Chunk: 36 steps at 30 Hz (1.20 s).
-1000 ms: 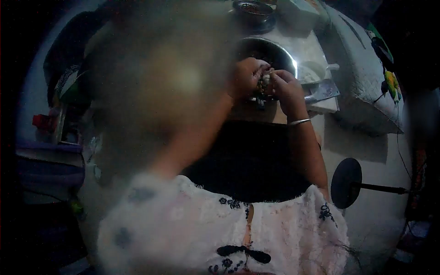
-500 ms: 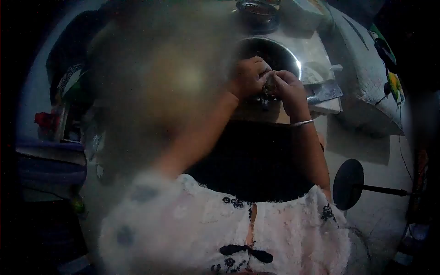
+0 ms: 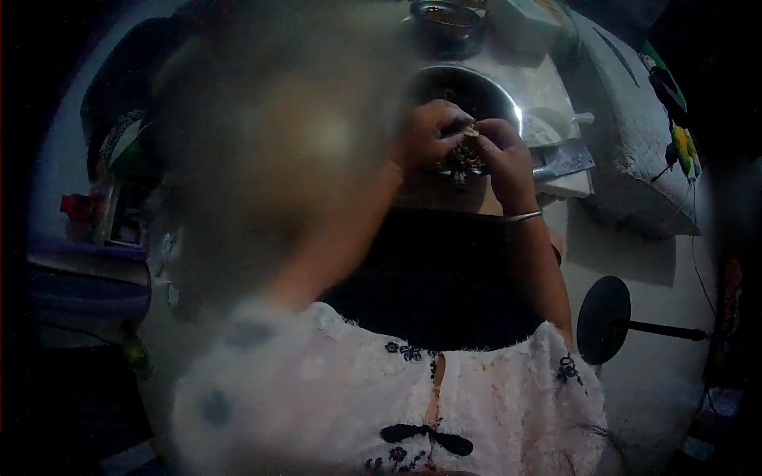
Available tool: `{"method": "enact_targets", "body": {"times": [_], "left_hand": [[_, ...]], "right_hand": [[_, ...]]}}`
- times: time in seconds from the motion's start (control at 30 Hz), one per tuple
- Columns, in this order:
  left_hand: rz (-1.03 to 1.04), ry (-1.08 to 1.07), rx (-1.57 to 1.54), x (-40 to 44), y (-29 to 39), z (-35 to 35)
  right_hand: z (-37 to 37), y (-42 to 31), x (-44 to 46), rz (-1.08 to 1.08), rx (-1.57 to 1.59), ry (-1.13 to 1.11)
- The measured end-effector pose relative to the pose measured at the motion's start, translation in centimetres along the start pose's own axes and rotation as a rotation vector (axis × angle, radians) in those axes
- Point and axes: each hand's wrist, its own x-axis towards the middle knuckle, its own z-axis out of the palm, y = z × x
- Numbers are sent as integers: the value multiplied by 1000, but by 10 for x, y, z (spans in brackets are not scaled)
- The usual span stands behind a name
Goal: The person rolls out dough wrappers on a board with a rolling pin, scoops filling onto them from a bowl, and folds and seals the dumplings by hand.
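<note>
Over a round metal pan (image 3: 508,94) with dark bits in it, both my hands meet with bent fingers. My left hand (image 3: 432,131) pinches one side of a small pale piece (image 3: 471,132). On its other side, the thumb and fingers of my right hand (image 3: 504,151) press on the same piece. Its kind is too small and dim to tell. Below my fingers, small light and dark scraps (image 3: 462,163) show near the pan's front edge. A haze on the lens blurs the area left of my left hand.
Behind the pan stands a dark round bowl (image 3: 447,32). Right of my right hand, a flat metal blade (image 3: 565,159) lies near a pale round plate (image 3: 548,125). A whitish block-like ledge (image 3: 627,127) runs along the right. A black disc on a rod (image 3: 605,320) is lower right.
My hands have drawn slightly apart, and the pale piece between my fingertips now shows more. The scraps beneath are less covered. The surroundings look unchanged.
</note>
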Motion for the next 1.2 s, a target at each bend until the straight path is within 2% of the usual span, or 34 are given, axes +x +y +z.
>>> {"method": "enact_targets", "body": {"times": [0.1, 0.4, 0.53, 0.63, 0.7, 0.8, 0.9, 1.03, 1.1, 1.2], "left_hand": [[-8, 33, -62, 0, 6, -3], [5, 91, -77, 0, 7, -1], [46, 92, -63, -1, 5, 0], [58, 94, -52, 0, 5, 0], [72, 98, -48, 1, 7, -1], [36, 106, -92, 0, 10, -2], [68, 122, -81, 2, 9, 0], [19, 83, -90, 2, 3, 3], [8, 67, -88, 1, 1, 5], [34, 92, -55, 0, 0, 7]], "right_hand": [[0, -2, -3, -56, 40, 30], [-3, 11, 2, -35, 199, 22], [-3, 9, 0, -28, 45, 80], [-3, 10, 1, -46, 207, 70], [-4, 3, 0, -89, -112, 102], [0, 6, -1, -94, 8, 135], [-3, 11, 1, -209, -111, 123], [-1, 16, 4, -255, -32, 136], [-5, 13, 3, -344, -272, 130], [-3, 21, 5, -390, -255, 161]]}}
